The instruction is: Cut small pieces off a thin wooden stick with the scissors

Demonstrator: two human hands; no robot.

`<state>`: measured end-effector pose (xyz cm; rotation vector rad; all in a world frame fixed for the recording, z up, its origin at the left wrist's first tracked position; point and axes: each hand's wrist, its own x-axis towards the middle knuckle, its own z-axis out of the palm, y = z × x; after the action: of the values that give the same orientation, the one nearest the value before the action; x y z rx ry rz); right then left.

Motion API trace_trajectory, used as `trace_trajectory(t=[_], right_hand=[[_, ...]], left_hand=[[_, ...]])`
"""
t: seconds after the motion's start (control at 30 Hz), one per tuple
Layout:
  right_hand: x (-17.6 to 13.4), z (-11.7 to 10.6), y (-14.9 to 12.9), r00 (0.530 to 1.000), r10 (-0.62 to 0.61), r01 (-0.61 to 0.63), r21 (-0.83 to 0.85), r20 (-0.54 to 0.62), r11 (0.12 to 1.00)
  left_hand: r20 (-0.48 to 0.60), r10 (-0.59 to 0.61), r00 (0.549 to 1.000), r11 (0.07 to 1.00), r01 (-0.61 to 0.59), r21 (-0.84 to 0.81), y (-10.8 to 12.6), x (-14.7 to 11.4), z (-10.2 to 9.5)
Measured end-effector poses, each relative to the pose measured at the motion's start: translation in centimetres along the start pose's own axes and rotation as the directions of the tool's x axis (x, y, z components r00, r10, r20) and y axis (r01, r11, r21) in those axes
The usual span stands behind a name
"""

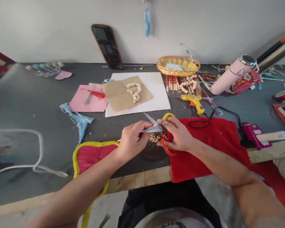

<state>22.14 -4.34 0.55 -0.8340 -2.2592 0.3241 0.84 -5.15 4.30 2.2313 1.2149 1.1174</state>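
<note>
My right hand [178, 134] grips scissors [156, 126] with one yellow and one red handle loop, their blades spread apart and pointing left and up. My left hand [131, 141] pinches a thin pale stick right at the blades. A small heap of cut wooden bits [154, 137] lies on the dark table [38, 104] between the two hands. A red cloth [211, 142] lies under my right wrist. A pink fan-shaped piece with a yellow rim [90, 155] sits under my left forearm.
Behind the hands lies a white board [156, 91] with brown paper [118, 93] carrying glued wooden bits. A yellow glue gun [194, 102], yellow basket [178, 65], chopsticks [173, 83], pink bottle [230, 76], pink paper [85, 101] and blue tassel [77, 118] lie around.
</note>
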Motion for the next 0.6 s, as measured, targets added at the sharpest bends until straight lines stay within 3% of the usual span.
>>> trace_trajectory(t=[0.23,0.4,0.6], right_hand=[[0.2,-0.2,-0.3,0.999,0.031,-0.031,0.011,0.022,0.999],[0.1,-0.3,-0.3,0.998,0.057,-0.057,0.018,0.000,0.998],[0.1,-0.8,0.3,0.979,0.171,-0.151,0.168,-0.113,0.974]], left_hand=[[0.068,-0.137,0.988,0.988,0.141,-0.058,-0.1,0.2,-0.2],[0.066,-0.081,0.994,0.994,0.086,-0.065,-0.3,0.3,-0.2],[-0.034,-0.010,0.999,0.995,0.013,0.103,-1.6,0.4,0.1]])
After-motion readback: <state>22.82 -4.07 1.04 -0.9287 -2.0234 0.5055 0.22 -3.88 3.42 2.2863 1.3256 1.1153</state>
